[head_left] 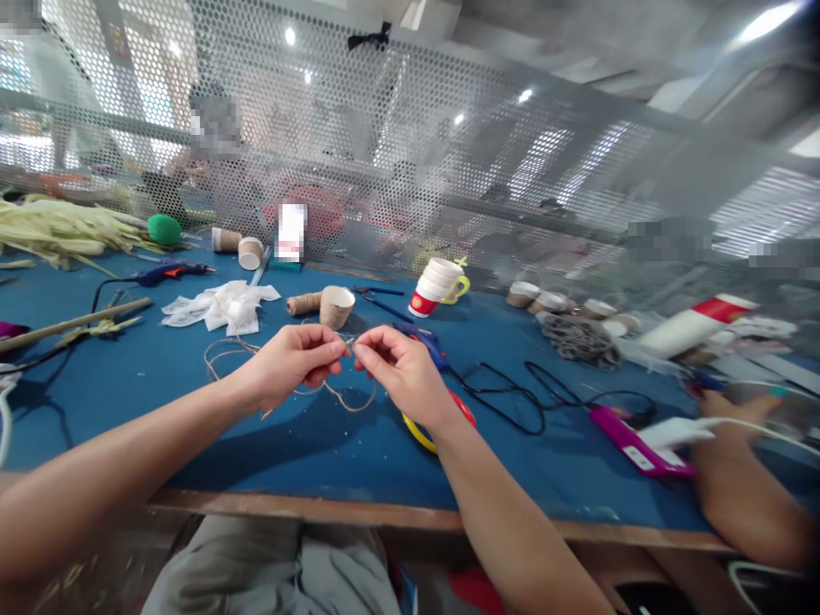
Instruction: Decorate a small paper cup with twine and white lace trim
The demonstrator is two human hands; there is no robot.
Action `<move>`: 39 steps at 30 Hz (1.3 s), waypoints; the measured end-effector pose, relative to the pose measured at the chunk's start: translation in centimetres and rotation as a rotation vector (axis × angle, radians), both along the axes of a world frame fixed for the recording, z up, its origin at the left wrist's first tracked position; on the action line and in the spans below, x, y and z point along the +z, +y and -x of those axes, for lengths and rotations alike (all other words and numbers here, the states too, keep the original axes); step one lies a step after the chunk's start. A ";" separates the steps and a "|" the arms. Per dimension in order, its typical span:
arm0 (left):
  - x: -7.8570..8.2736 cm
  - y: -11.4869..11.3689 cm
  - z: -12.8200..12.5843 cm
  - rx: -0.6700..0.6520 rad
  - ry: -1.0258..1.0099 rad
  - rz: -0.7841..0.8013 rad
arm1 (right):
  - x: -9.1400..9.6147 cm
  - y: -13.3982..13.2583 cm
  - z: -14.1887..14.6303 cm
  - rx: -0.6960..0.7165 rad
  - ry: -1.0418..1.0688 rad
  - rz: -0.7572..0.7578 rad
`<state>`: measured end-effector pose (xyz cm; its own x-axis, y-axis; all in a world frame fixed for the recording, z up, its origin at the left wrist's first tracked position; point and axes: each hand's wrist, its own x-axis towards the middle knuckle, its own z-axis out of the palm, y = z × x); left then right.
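Note:
My left hand [295, 360] and my right hand [401, 369] are held close together above the blue table [128, 401], fingertips almost touching. Both pinch a thin length of brown twine [349, 401], which loops down onto the table below and to the left of them. A small paper cup [336, 306] lies on its side just behind my hands, next to a twine spool [303, 302]. Under my right wrist sits a yellow and red ring-shaped object [426, 431], partly hidden.
A blue glue gun [167, 272], white crumpled mesh [221, 307], a bamboo stick [70, 323] and dried leaves [57, 231] lie at left. A stack of cups [439, 286] and black cables [512, 397] are at right. Another person's arm [743, 487] rests by a magenta tool [631, 437]. Perforated metal screen behind.

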<state>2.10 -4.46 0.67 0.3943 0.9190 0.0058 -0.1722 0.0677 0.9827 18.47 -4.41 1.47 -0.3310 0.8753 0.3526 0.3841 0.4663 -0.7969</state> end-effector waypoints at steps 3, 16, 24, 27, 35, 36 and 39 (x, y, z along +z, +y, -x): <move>-0.1 0.1 0.0 -0.006 0.000 0.002 | 0.0 0.0 0.1 -0.006 -0.003 0.002; -0.3 0.3 -0.1 0.059 0.052 -0.050 | 0.1 -0.6 0.3 -0.008 -0.018 -0.019; -0.3 0.2 -0.3 0.123 0.097 -0.105 | -0.3 -0.7 0.5 -0.015 -0.024 -0.054; -0.4 0.2 -0.2 0.117 0.080 -0.107 | -0.3 -0.6 0.4 -0.015 -0.006 -0.022; -0.4 0.1 -0.1 0.026 0.035 -0.054 | -0.3 -0.5 0.4 -0.018 0.028 0.004; -0.4 0.1 -0.1 0.019 0.034 -0.055 | -0.3 -0.5 0.3 -0.017 0.029 0.004; -0.4 0.1 -0.1 0.005 0.042 -0.066 | -0.3 -0.4 0.3 -0.016 0.022 0.002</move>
